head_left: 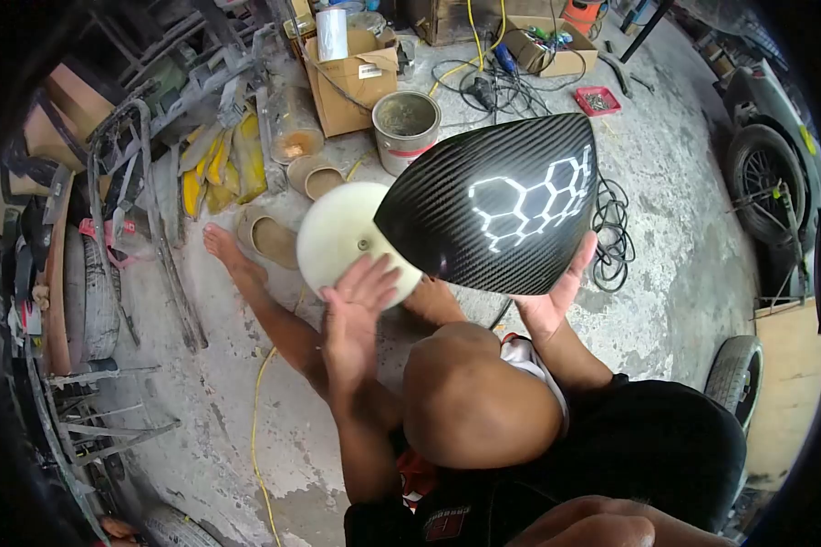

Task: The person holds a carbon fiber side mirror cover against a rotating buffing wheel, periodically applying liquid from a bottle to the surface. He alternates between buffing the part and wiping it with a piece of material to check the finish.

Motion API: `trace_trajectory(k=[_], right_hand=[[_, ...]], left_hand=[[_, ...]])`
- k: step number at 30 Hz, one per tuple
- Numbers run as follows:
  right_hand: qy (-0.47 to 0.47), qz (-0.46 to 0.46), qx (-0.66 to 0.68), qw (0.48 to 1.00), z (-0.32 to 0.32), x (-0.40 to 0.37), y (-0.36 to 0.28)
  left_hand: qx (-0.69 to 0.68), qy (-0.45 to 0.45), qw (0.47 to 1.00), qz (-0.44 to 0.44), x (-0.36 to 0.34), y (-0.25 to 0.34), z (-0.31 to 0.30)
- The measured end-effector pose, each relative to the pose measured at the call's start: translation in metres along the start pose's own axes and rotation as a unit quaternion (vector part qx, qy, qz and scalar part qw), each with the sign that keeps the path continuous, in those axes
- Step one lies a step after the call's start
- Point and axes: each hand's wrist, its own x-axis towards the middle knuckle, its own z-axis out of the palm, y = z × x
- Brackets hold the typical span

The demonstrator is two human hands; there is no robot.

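A glossy black carbon-fibre panel (pixel 520 205), curved and pointed at its left tip, is held up in front of me. White hexagon-shaped light reflections show on its surface. My right hand (pixel 561 287) grips it at the lower right edge, with some of the fingers hidden behind it. My left hand (pixel 365 296) is open, fingers spread and slightly blurred, over the lower part of a round pale disc (pixel 333 237). A small round metal fitting sits at the disc's centre. The panel's left tip overlaps the right side of the disc in this view.
Beyond the disc stand a metal bucket (pixel 406 128) and a cardboard box (pixel 351 82). Tangled black cables (pixel 493 91) and a red tray (pixel 597 100) lie farther back. A yellow cord (pixel 260 438) runs along the floor. Metal frames (pixel 146 201) stand left, tyres (pixel 766 182) right.
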Motion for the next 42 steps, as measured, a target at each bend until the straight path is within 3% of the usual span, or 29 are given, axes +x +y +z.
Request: trace_trajectory(k=[1, 3, 5, 6, 8, 15, 17, 18, 19, 22, 23, 25, 27, 29, 30, 31, 32, 34, 35, 37, 39, 40, 42], right_hand=[[-0.014, 0.021, 0.025, 0.999, -0.002, 0.002, 0.007], [0.06, 0.007, 0.036, 0.998, -0.006, -0.001, 0.012], [0.071, 0.026, 0.049, 0.996, -0.007, -0.001, 0.017], [0.083, 0.045, 0.058, 0.994, -0.007, -0.001, 0.02], [0.076, 0.057, 0.076, 0.993, -0.009, 0.0, 0.023], [0.126, 0.088, 0.093, 0.984, -0.022, 0.004, 0.014], [0.158, 0.14, 0.036, 0.977, -0.034, 0.0, -0.002], [0.101, 0.188, -0.002, 0.977, -0.035, 0.003, -0.005], [0.103, 0.187, 0.0, 0.977, -0.033, 0.008, -0.01], [0.249, 0.158, -0.268, 0.917, -0.021, 0.028, -0.033], [0.252, 0.159, -0.263, 0.918, -0.017, 0.034, -0.044], [0.171, 0.191, -0.444, 0.859, -0.007, 0.044, -0.069], [0.075, 0.262, -0.504, 0.819, 0.005, 0.056, -0.09], [0.103, 0.24, -0.703, 0.662, 0.007, 0.059, -0.092], [0.071, 0.234, -0.773, 0.586, 0.0, 0.063, -0.09], [0.038, 0.226, -0.834, 0.502, -0.008, 0.07, -0.084], [0.042, 0.226, -0.834, 0.502, -0.013, 0.077, -0.082], [0.047, 0.287, -0.874, 0.39, -0.024, 0.087, -0.079], [0.05, 0.287, -0.873, 0.392, -0.037, 0.091, -0.081], [0.119, 0.228, -0.926, 0.276, -0.062, 0.097, -0.078], [0.106, 0.064, -0.94, 0.317, -0.098, 0.097, -0.076], [0.125, 0.002, -0.94, 0.317, -0.114, 0.1, -0.072], [0.13, -0.107, -0.94, 0.297, -0.155, 0.108, -0.071]], left_hand=[[-0.084, -0.074, 0.993, -0.03, -0.003, -0.001, 0.006], [-0.247, -0.073, 0.964, -0.062, -0.005, 0.012, 0.034], [-0.409, -0.13, 0.903, 0.041, -0.001, 0.029, 0.07], [-0.406, -0.129, 0.904, 0.042, 0.002, 0.032, 0.072], [-0.259, -0.058, 0.961, 0.076, 0.004, 0.036, 0.072], [-0.215, -0.048, 0.97, 0.1, 0.006, 0.034, 0.069], [-0.186, -0.022, 0.978, 0.088, 0.006, 0.033, 0.063], [-0.155, -0.01, 0.984, 0.085, 0.006, 0.033, 0.059], [-0.119, 0.006, 0.989, 0.083, 0.007, 0.034, 0.055], [0.061, 0.045, 0.993, 0.089, 0.007, 0.041, 0.035], [0.139, 0.051, 0.984, 0.095, 0.007, 0.044, 0.028], [0.293, 0.017, 0.95, 0.11, 0.005, 0.053, 0.019], [0.405, -0.064, 0.903, 0.131, 0.004, 0.057, 0.015], [0.458, -0.174, 0.858, 0.157, 0.01, 0.054, 0.019], [0.456, -0.177, 0.859, 0.152, 0.013, 0.051, 0.024], [0.49, -0.226, 0.82, 0.193, 0.016, 0.049, 0.03], [0.52, -0.272, 0.775, 0.234, 0.019, 0.047, 0.033], [0.53, -0.271, 0.767, 0.241, 0.024, 0.042, 0.033], [0.541, -0.269, 0.757, 0.251, 0.026, 0.04, 0.033], [0.564, -0.272, 0.747, 0.225, 0.029, 0.034, 0.022], [0.629, -0.238, 0.695, 0.253, 0.036, 0.023, 0.006], [0.665, -0.225, 0.679, 0.214, 0.039, 0.021, -0.005], [0.694, -0.211, 0.65, 0.227, 0.052, 0.011, -0.025]])
